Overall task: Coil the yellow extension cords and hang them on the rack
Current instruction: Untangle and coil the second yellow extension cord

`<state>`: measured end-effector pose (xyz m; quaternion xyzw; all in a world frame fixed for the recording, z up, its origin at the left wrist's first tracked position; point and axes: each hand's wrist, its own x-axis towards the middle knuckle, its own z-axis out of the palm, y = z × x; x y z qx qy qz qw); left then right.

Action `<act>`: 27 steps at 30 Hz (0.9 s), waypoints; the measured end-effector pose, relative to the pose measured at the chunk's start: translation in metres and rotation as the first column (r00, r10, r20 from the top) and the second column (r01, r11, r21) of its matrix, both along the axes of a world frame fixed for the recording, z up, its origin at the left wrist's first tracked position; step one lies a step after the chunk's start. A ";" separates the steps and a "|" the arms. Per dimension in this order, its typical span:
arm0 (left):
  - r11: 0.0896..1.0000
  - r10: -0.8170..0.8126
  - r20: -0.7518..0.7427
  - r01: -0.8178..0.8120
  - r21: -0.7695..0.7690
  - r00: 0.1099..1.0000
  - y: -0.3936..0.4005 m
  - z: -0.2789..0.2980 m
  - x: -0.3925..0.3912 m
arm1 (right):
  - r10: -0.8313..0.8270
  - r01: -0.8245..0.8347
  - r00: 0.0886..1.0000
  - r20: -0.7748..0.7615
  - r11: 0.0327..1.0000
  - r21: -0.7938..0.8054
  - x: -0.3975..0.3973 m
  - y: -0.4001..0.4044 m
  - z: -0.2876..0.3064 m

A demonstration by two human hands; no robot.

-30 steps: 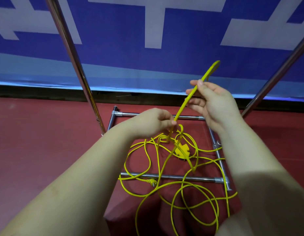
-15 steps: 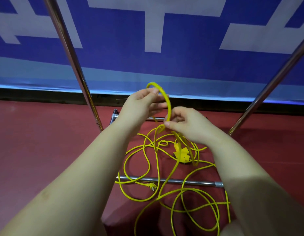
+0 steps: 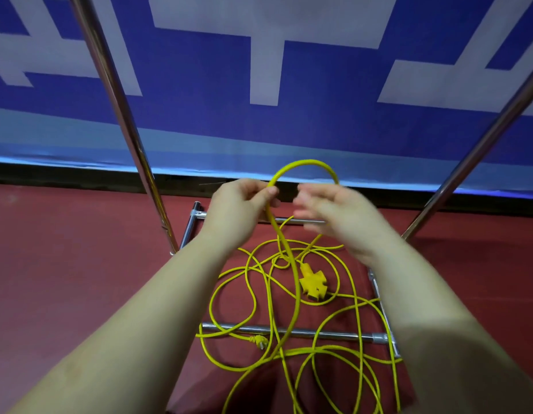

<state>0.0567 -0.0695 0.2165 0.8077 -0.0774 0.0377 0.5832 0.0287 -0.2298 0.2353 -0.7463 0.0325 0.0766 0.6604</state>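
Observation:
A long yellow extension cord (image 3: 268,294) lies tangled on the red floor inside the rack's base, with its yellow socket block (image 3: 314,283) in the middle and its plug (image 3: 259,342) by the near bar. My left hand (image 3: 238,207) pinches the cord and holds up a loop (image 3: 304,163) that arcs over to my right hand (image 3: 340,216). The right hand is blurred with its fingers stretched to the left. The cord runs behind it, so its grip is hidden. The chrome rack (image 3: 122,121) stands in front of me.
The rack's two slanted uprights, the left pole and the right pole (image 3: 483,150), frame my hands. Its base bars (image 3: 319,334) lie on the floor under the cord. A blue and white banner (image 3: 259,70) covers the wall behind.
Both hands rose and came together. The loop between them grew wider, and my right hand moved from below the left one to its right side.

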 end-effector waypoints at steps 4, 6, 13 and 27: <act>0.960 0.073 -0.204 -0.125 -0.251 0.976 0.000 0.004 0.002 | 0.289 -0.301 0.951 -0.109 0.794 -0.528 -0.006 0.008 -0.021; 0.916 0.084 -0.276 -0.184 -0.356 0.957 0.003 0.006 0.004 | 0.299 -0.314 0.948 -0.111 0.814 -0.488 -0.007 0.012 -0.021; 0.909 -0.060 -0.405 -0.117 -0.399 0.912 0.004 0.007 0.006 | 0.288 -0.305 0.948 -0.137 0.944 -0.125 -0.009 0.011 -0.002; 0.942 -0.335 -0.297 0.326 -0.079 0.894 -0.010 0.000 -0.010 | 0.152 -0.159 0.974 -0.167 0.987 -0.033 -0.001 -0.005 -0.002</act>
